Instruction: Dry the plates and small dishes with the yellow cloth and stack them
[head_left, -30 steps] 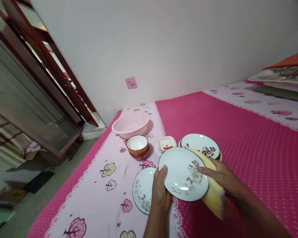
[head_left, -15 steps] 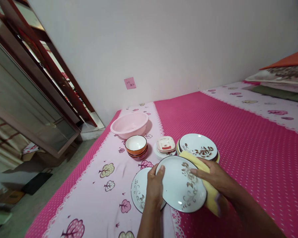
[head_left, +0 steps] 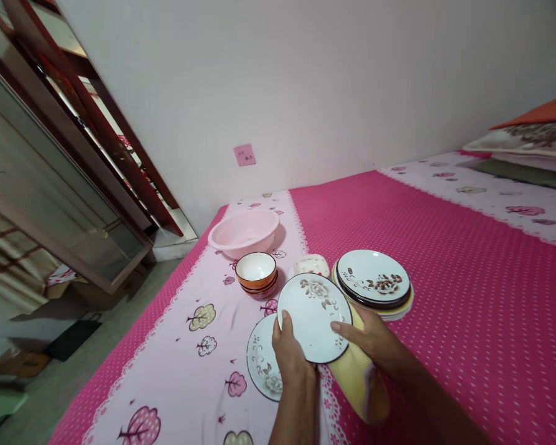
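Between my hands is a white plate (head_left: 311,321) with a dark rim and a brown flower print, tilted toward me. My left hand (head_left: 291,352) grips its left edge, thumb on the face. At the plate's right edge, my right hand (head_left: 368,337) is closed with its thumb on the face and a yellow cloth (head_left: 359,377) under the fingers, hanging down. Below the held plate, another flowered plate (head_left: 262,361) lies on the bedspread, partly hidden by my left hand and forearm. A stack of plates (head_left: 370,272) stands just beyond my right hand.
Behind the held plate sits a small white dish (head_left: 311,264), partly covered. Stacked orange bowls (head_left: 256,275) stand left of it, with a pink basin (head_left: 244,233) behind them. Folded bedding (head_left: 528,142) lies at the far right of the pink bedspread (head_left: 167,346), near the wall.
The held plate has turned, its flower print shifting from the right side to the top, and has moved left and up. My right hand and the cloth have shifted left with it.
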A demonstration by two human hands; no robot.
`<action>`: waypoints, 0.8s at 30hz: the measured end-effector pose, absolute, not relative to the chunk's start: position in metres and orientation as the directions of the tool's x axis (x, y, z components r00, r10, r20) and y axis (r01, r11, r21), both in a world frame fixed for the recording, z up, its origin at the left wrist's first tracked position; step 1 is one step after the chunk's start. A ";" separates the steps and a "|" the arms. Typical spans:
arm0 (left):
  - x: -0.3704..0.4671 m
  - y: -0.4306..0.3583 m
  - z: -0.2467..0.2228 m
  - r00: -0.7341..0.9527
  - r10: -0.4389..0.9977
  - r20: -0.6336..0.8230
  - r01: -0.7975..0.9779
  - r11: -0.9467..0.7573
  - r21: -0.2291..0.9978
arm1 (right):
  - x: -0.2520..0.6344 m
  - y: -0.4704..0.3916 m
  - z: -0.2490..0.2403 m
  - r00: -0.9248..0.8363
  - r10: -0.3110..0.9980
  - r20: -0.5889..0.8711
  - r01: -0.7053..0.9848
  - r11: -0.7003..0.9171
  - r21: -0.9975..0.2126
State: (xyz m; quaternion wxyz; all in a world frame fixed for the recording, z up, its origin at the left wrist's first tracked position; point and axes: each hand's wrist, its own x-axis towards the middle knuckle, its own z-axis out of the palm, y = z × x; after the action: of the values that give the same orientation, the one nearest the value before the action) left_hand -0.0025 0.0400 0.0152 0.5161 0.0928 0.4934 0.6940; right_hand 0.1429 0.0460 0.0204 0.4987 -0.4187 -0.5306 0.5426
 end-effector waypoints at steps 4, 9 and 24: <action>-0.002 0.038 0.022 -0.365 0.858 -0.363 -0.645 0.048 0.762 | 0.150 0.041 0.026 -0.196 0.980 -0.030 -0.202 -0.070 -0.977; -0.008 0.034 0.028 -0.153 0.944 -0.294 -0.611 0.143 0.779 | 0.187 0.041 0.031 -0.327 0.942 -0.074 -0.198 -0.145 -0.969; -0.013 0.037 0.024 -0.192 0.934 -0.301 -0.497 0.172 0.851 | 0.184 0.044 0.027 -0.272 0.960 -0.072 -0.205 -0.130 -0.970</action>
State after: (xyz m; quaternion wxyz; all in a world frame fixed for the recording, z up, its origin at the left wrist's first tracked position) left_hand -0.0129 0.0374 0.0236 0.5938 0.2262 0.4830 0.6025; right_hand 0.1839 0.0441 0.0268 0.4554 -0.3958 -0.4769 0.6391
